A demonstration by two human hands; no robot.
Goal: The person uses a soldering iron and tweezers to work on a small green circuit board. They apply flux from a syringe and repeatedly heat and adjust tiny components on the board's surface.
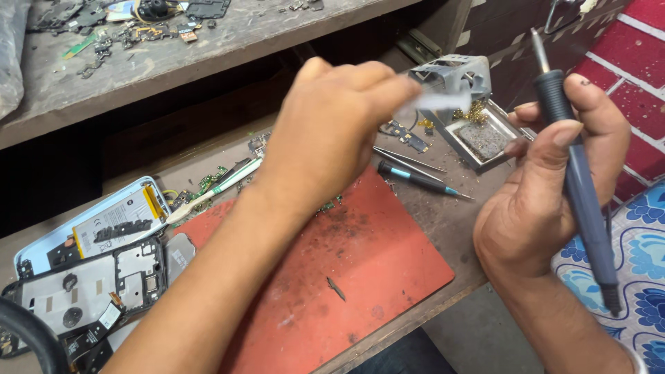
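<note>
On the left we see opened phones (90, 277) lying on the surface (443, 215) beside a red mat (360, 263). Our left hand (332, 131) pinches a blurred white strip (433, 102) above the mat. Our right hand (547, 187) grips a slim grey-blue soldering iron (575, 180), tip up.

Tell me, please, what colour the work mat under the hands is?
Red-orange, smudged with dark stains; the head view shows it.

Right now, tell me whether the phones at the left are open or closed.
Open: both phones lie with back covers off, a battery and inner boards exposed.
</note>
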